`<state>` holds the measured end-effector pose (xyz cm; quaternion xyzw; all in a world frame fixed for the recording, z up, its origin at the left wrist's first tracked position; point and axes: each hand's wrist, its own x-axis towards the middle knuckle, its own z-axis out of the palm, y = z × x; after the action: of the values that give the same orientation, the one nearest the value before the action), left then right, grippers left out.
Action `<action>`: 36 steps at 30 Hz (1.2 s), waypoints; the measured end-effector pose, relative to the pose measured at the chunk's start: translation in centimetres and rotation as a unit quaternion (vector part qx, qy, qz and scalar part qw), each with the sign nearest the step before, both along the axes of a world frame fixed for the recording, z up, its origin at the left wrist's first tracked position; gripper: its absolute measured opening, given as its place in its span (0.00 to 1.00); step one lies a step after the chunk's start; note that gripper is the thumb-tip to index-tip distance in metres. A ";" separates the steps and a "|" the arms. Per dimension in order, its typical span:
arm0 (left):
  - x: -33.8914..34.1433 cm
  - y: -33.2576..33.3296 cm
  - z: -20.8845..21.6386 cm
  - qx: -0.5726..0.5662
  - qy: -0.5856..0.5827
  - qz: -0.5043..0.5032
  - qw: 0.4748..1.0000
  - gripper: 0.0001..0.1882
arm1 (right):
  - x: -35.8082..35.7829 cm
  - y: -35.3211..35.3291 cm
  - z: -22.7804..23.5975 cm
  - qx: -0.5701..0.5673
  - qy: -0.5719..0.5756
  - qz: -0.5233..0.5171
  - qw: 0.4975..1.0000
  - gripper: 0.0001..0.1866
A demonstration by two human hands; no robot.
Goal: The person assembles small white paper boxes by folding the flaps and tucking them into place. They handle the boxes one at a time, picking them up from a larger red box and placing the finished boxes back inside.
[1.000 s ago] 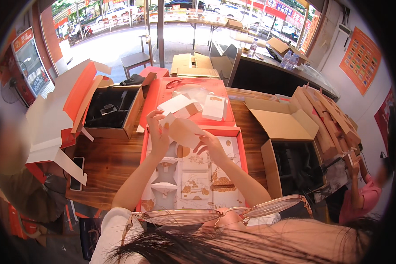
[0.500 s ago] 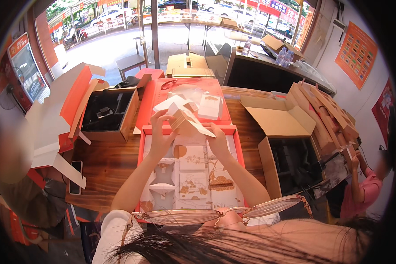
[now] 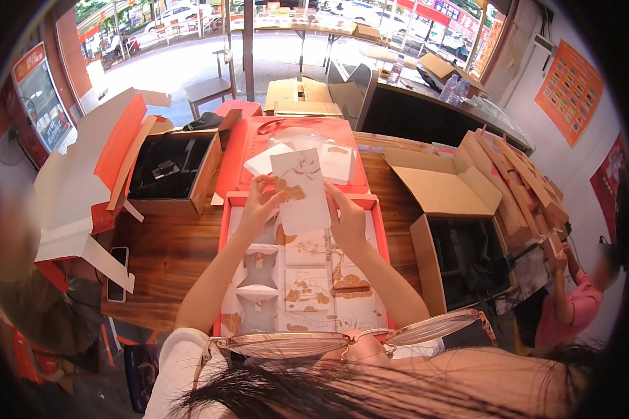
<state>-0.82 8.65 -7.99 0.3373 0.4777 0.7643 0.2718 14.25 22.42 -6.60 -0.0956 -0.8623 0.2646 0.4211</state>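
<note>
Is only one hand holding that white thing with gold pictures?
No, the left hand holds the white piece at its left edge, and the right hand holds its right.

Site: street-front shop, by appearance. I work at a wooden table (image 3: 164,279); far side opens onto pavement (image 3: 157,70) and cars (image 3: 180,14). Glass-door cabinet (image 3: 43,98) far left; counter (image 3: 419,119) with bottles (image 3: 460,92) far right; orange poster (image 3: 572,91), right wall (image 3: 616,84).

White card (image 3: 303,199) w/ gold print held betw. L hand (image 3: 261,204) & R hand (image 3: 346,218) over red box (image 3: 382,241), set on wood tbl (image 3: 171,255).
</note>
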 end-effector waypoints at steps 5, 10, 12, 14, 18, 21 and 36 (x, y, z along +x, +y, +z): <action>-1.0 0.2 -0.9 0.035 -0.034 0.009 0.999 0.19 | -0.2 0.0 -0.4 -0.023 0.023 0.055 0.998 0.17; -1.3 0.1 -1.4 0.040 0.006 -0.032 0.999 0.20 | -0.3 0.9 -0.3 -0.207 0.037 0.086 0.974 0.24; -1.3 0.0 -1.3 0.037 0.014 -0.062 0.997 0.20 | -0.6 1.0 -0.1 -0.252 0.043 0.105 0.961 0.25; -1.1 0.0 -0.9 0.040 0.032 -0.077 0.996 0.20 | -0.7 1.1 0.0 -0.283 0.028 0.121 0.951 0.27; -0.9 0.1 -0.9 0.010 0.047 -0.072 0.996 0.25 | -0.9 1.2 -0.5 -0.268 -0.005 0.128 0.955 0.29; 0.2 0.6 -0.6 -0.050 0.423 0.175 0.888 0.38 | -0.9 0.9 -0.6 -0.271 0.019 0.111 0.956 0.30; 2.3 0.1 0.5 -0.102 0.445 0.224 0.861 0.54 | -0.5 -1.7 -0.7 -0.269 -0.050 0.178 0.945 0.21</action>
<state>1.50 8.77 -7.45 0.4957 0.6861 0.5199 -0.1154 13.70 20.68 -7.26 -0.0634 -0.7819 0.5522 0.2824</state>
